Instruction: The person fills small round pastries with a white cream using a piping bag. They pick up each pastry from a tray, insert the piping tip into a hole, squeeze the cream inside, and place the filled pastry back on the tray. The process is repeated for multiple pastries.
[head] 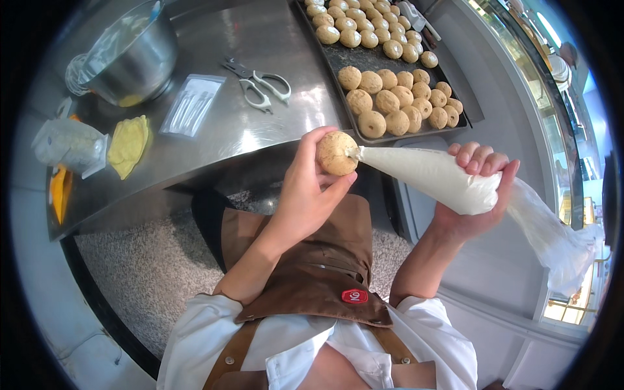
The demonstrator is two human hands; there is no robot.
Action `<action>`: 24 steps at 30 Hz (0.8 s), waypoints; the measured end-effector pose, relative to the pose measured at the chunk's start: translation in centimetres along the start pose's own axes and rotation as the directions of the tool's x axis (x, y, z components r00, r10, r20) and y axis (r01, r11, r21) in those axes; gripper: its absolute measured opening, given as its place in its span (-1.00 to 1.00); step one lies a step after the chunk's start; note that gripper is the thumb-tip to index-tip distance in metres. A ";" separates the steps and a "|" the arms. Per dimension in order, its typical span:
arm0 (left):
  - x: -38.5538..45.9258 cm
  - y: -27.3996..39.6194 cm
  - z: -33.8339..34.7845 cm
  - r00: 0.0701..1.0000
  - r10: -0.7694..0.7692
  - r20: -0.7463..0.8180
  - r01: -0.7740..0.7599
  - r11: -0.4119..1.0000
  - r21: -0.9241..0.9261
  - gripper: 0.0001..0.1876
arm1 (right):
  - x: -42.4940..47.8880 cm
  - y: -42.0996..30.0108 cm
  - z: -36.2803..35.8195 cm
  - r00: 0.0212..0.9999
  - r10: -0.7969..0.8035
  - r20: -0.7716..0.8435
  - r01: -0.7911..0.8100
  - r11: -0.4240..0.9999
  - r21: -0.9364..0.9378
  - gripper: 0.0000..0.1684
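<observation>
Between the fingers and thumb of my left hand is a round, golden cream puff. My right hand squeezes around the wide end of a clear piping bag filled with white cream. The bag's narrow tip meets the right side of the puff, and a little cream shows at the hole there. Past my right hand, the bag's loose, unfilled plastic end hangs down to the right. Beyond the held puff, a dark baking tray carries many puffs; those at the near end are apart from a farther group.
On the steel table stand a mixing bowl with a whisk, scissors and a zip bag of white items. A yellow cloth and a plastic pack lie left. A glass display case runs along the right.
</observation>
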State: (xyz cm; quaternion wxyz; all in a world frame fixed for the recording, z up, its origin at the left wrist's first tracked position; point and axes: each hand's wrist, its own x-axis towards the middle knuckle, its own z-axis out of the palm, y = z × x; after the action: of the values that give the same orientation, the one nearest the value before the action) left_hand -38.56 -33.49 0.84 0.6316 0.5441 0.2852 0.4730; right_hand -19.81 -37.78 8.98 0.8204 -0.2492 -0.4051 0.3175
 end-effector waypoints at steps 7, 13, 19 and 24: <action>0.1 -0.3 0.1 1.000 -0.023 0.016 0.023 1.000 -0.014 -0.40 | 1.2 -0.1 1.4 0.989 0.010 0.151 0.010 0.991 -0.132 -0.39; -0.1 -0.4 0.0 0.998 -0.053 0.014 0.052 0.998 0.033 -0.40 | 2.2 0.1 1.6 0.990 0.075 0.119 -0.052 0.980 -0.190 -0.43; 0.0 -0.5 0.1 0.998 -0.054 0.031 0.054 0.998 -0.008 -0.41 | 3.3 0.5 0.7 0.983 0.135 0.121 -0.117 0.982 -0.148 -0.44; -0.1 -0.7 0.1 0.997 -0.065 0.041 0.067 0.996 -0.056 -0.40 | 3.9 1.0 0.4 0.981 0.167 0.094 -0.149 0.973 -0.175 -0.45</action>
State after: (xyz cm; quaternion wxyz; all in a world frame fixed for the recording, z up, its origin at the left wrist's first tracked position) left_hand -38.30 -33.61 0.20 0.6676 0.5251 0.2770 0.4493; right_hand -18.63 -34.21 10.57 0.7454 -0.3310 -0.4530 0.3600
